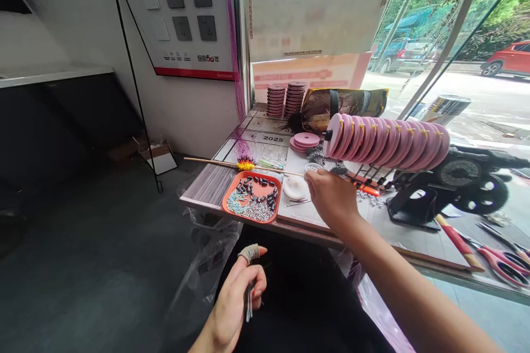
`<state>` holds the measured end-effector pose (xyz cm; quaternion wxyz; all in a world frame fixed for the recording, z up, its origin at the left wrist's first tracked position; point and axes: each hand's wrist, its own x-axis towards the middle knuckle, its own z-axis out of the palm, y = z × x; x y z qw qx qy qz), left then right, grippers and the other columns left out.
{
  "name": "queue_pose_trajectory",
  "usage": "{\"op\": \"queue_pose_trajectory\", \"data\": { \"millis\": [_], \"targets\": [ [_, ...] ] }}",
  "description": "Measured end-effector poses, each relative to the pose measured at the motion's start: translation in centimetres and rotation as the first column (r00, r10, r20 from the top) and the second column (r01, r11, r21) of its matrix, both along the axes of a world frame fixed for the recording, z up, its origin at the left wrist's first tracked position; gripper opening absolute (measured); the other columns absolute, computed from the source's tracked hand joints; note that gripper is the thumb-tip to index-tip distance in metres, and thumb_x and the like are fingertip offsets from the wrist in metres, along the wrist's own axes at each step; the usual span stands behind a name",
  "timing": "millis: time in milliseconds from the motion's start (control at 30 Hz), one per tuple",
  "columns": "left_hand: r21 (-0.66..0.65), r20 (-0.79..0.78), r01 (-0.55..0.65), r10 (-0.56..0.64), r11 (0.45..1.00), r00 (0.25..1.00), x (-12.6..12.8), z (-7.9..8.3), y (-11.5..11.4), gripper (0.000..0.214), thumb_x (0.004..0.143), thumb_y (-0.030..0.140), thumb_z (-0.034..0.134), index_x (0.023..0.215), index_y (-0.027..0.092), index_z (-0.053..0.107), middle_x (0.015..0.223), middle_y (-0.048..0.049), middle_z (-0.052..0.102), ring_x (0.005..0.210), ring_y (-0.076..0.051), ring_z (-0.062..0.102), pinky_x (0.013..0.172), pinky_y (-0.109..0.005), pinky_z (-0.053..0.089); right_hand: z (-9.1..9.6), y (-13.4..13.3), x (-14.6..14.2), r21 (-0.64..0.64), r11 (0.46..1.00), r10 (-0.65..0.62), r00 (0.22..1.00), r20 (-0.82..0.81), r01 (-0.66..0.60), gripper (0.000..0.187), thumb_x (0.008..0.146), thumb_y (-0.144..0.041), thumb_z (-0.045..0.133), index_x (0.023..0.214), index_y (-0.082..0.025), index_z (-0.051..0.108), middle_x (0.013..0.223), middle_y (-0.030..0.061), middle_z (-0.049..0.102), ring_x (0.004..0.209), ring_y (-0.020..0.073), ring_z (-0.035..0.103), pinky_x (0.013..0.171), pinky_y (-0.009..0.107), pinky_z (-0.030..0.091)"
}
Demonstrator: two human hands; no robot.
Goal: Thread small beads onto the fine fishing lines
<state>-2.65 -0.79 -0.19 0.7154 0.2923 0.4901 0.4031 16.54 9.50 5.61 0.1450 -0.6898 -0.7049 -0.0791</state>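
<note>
My left hand is held low over my dark lap, its fingers curled around a few thin metal rods. A beige wrap covers part of its index finger. My right hand reaches over the table with its fingers pinched together beside a small round dish. What they pinch, if anything, is hidden. A thin wooden stick with a yellow thread tuft ends at those fingertips. An orange tray holds dark cylindrical weights, pale blue-green pieces and small silvery bits.
Pink discs fill the spindle of a black geared machine at right. Stacked pink spools stand by the window. Scissors lie near the right edge. Purple threads hang from the wall. A white round pad lies beside the tray.
</note>
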Motion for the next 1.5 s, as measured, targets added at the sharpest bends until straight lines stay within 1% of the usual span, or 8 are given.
{"op": "queue_pose_trajectory", "data": {
  "millis": [133,233,367,533,700,1000,1233,1500],
  "targets": [
    [0.015,0.008,0.003,-0.003,1.000,1.000,0.1,0.2,-0.1,0.021,0.076,0.030,0.052,0.095,0.020,0.052,0.053,0.0071,0.039,0.048,-0.008,0.026,0.045,-0.019,0.022,-0.8,-0.5,0.3,-0.027,0.996,0.080,0.993,-0.083,-0.082,0.017,0.084,-0.021,0.049,0.078,-0.022,0.064,0.074,0.0010,0.065,0.063,0.0159,0.057,0.047,0.023,0.020],
    [0.031,0.027,0.021,-0.022,0.999,0.999,0.2,0.1,-0.2,0.019,0.077,0.033,0.052,0.091,0.020,0.050,0.052,0.0068,0.040,0.046,-0.008,0.026,0.044,-0.018,0.019,-1.9,-2.7,0.5,0.000,0.996,0.087,0.971,-0.221,-0.089,0.017,0.086,-0.028,0.046,0.084,-0.022,0.062,0.063,-0.0014,0.061,0.053,0.0139,0.053,0.047,0.021,0.026],
    [0.059,-0.006,0.076,-0.076,0.995,0.997,0.4,-0.5,-0.4,0.018,0.082,0.038,0.046,0.087,0.021,0.046,0.050,0.0084,0.036,0.044,-0.007,0.019,0.042,-0.017,0.014,-4.1,-7.5,-0.6,0.138,0.959,0.279,0.736,-0.617,-0.248,0.020,0.087,-0.031,0.045,0.079,-0.019,0.060,0.056,-0.0021,0.056,0.047,0.0119,0.050,0.048,0.020,0.037],
    [0.099,-0.108,0.075,-0.064,0.992,0.992,0.6,-1.4,-0.7,0.026,0.082,0.045,0.047,0.077,0.021,0.042,0.049,0.0096,0.033,0.043,-0.006,0.017,0.039,-0.017,0.014,-6.0,-11.5,-3.1,0.239,0.909,0.409,0.614,-0.675,-0.342,0.014,0.085,-0.020,0.048,0.074,-0.018,0.057,0.057,-0.0009,0.056,0.048,0.0106,0.051,0.047,0.019,0.040],
    [0.099,-0.145,0.061,-0.046,0.993,0.988,0.8,-1.8,-0.9,0.033,0.079,0.052,0.049,0.071,0.021,0.042,0.047,0.0098,0.032,0.040,-0.006,0.018,0.038,-0.018,0.014,-6.4,-12.1,-3.7,0.335,0.864,0.503,0.636,-0.585,-0.375,0.015,0.083,-0.014,0.048,0.070,-0.018,0.054,0.055,-0.0007,0.054,0.048,0.0107,0.049,0.047,0.021,0.039],
    [0.189,-0.172,-0.010,0.043,0.982,0.984,1.3,-1.8,-0.7,0.025,0.080,0.042,0.052,0.072,0.019,0.047,0.048,0.0081,0.034,0.043,-0.007,0.023,0.041,-0.019,0.019,-6.6,-12.0,-3.5,0.344,0.870,0.490,0.691,-0.532,-0.352,0.017,0.082,-0.013,0.048,0.067,-0.018,0.053,0.053,-0.0008,0.051,0.046,0.0106,0.044,0.047,0.022,0.035],
    [0.326,-0.320,0.006,0.104,0.946,0.942,1.3,-2.0,-0.8,0.027,0.081,0.041,0.051,0.066,0.020,0.044,0.051,0.0068,0.034,0.046,-0.009,0.030,0.045,-0.023,0.024,-6.4,-12.0,-3.6,0.372,0.858,0.504,0.715,-0.485,-0.354,0.018,0.083,-0.012,0.047,0.067,-0.018,0.053,0.052,-0.0010,0.051,0.045,0.0107,0.044,0.047,0.022,0.035],
    [0.362,-0.437,0.076,0.097,0.929,0.894,1.3,-1.5,-0.8,0.026,0.084,0.037,0.045,0.065,0.020,0.042,0.050,0.0069,0.034,0.046,-0.009,0.030,0.045,-0.023,0.027,-6.8,-12.0,-3.6,0.361,0.861,0.500,0.720,-0.481,-0.357,0.018,0.083,-0.013,0.048,0.066,-0.017,0.054,0.052,-0.0003,0.052,0.046,0.0109,0.045,0.048,0.023,0.034]
  ]
}}
